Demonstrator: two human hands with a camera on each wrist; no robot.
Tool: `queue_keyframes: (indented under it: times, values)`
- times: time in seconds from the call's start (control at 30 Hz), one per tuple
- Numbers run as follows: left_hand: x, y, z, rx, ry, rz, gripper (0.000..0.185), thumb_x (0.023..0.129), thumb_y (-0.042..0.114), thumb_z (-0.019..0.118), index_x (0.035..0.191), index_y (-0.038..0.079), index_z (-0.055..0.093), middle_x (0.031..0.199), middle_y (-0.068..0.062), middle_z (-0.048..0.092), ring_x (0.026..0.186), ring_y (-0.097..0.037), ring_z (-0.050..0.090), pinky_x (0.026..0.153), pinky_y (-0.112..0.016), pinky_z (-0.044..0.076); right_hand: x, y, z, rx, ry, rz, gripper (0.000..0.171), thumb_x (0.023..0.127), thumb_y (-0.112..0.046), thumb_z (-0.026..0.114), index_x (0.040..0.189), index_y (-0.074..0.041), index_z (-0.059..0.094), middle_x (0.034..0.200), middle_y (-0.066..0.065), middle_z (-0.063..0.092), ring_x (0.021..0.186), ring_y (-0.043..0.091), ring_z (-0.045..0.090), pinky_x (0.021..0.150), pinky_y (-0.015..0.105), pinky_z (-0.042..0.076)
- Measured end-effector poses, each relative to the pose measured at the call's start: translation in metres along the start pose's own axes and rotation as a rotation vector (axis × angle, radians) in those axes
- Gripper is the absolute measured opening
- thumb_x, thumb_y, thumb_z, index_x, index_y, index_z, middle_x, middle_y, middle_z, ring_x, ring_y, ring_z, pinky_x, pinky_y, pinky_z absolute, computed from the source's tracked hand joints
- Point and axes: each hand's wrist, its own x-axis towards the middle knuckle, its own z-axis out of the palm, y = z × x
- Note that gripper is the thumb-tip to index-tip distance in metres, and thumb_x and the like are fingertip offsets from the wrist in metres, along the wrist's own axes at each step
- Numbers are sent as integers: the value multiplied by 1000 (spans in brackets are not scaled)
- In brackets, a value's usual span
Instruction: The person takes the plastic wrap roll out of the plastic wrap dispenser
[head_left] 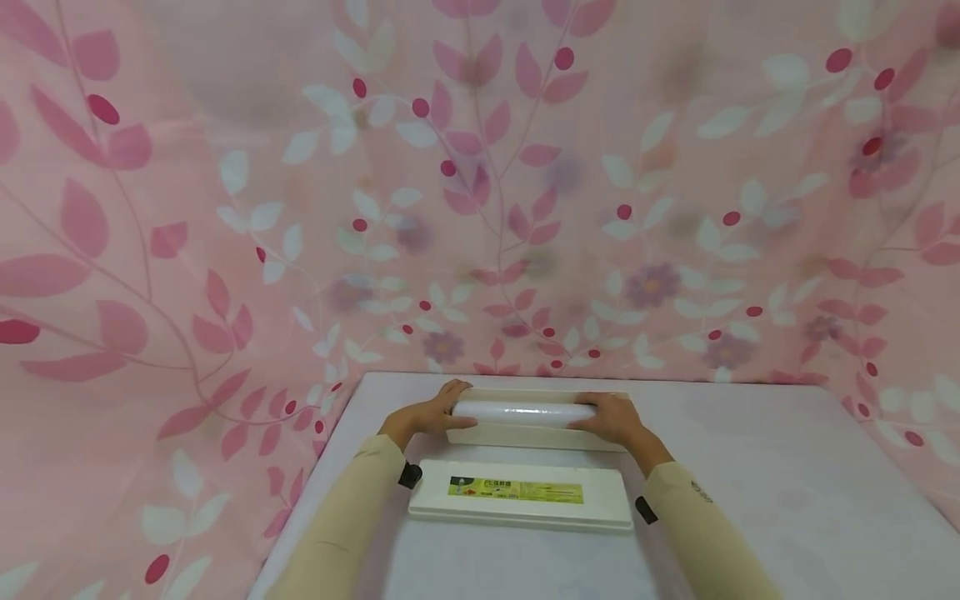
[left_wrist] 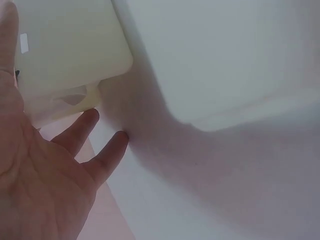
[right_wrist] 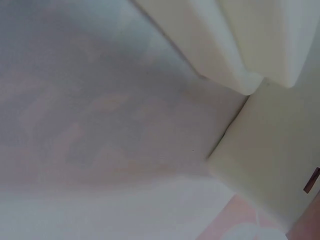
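A white roll of cling film (head_left: 522, 411) lies lengthwise over a cream plastic box base (head_left: 536, 439) at the far edge of the table. My left hand (head_left: 448, 410) grips the roll's left end, thumb below and fingers above. My right hand (head_left: 602, 415) wraps the right end. In the left wrist view my left hand (left_wrist: 42, 170) shows its palm, and two of its fingers (left_wrist: 107, 152) stretch toward the table beside the box base (left_wrist: 70, 45). The roll is out of sight in both wrist views. The box lid (head_left: 521, 495), with a yellow-green label, lies flat nearer to me.
The white table (head_left: 787, 483) stands against a pink curtain with leaf print (head_left: 525, 208), which also hangs along the left side. The table's left edge runs close to my left forearm. Cream plastic corners (right_wrist: 265, 165) fill the right wrist view above the table.
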Motion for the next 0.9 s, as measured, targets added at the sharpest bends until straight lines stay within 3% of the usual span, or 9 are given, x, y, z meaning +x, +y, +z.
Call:
queue_keyframes:
  times: [0.6,0.8,0.9]
  values:
    - [3,2,-1,-29,24,-12,84,92,53,64,157,24,19,164,-13,6,147,-37,19,115,-60,25,2,2,-5,3,22,-21,64,75,-51,81,125,-13,68,121,10,70,105,28,61,96,54,46]
    - [5,3,-6,73,-16,-16,90,90,55,66,157,21,17,162,-11,12,143,-32,25,116,-57,26,3,3,1,14,6,20,60,76,-50,81,124,-17,68,119,5,70,101,24,60,96,52,47]
    - [7,4,-5,82,-30,-7,91,90,52,66,158,18,16,165,-11,7,148,-32,19,119,-56,22,2,3,3,6,6,36,59,76,-49,82,123,-17,68,118,5,70,101,24,60,97,53,46]
